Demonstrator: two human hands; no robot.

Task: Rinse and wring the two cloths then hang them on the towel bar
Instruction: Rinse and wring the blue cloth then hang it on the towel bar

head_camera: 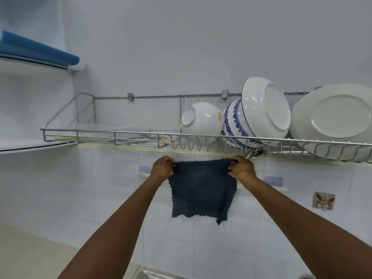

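- Dark navy and nubbly in weave, the cloth (202,189) hangs spread flat against the white tiled wall (112,198), just below the wire dish rack (112,135); its top edge is stretched level, its bottom edge is ragged, and the lower right corner droops into a point.
- The left hand (162,168) pinches the cloth's upper left corner, fingers closed on the fabric, knuckles toward the camera.
- The right hand (242,168) grips the upper right corner the same way, fingers curled tight on the cloth.
- Both forearms reach up and forward from the lower edge of the view, converging toward the cloth.
- The white towel bar (278,188) runs along the wall behind the hands and cloth; only its ends show beside each wrist.
- On the rack above stand a white bowl (201,121), a blue-patterned bowl (233,125) and white plates (332,121).
- A patterned wall hook (323,200) sits to the right of the bar.
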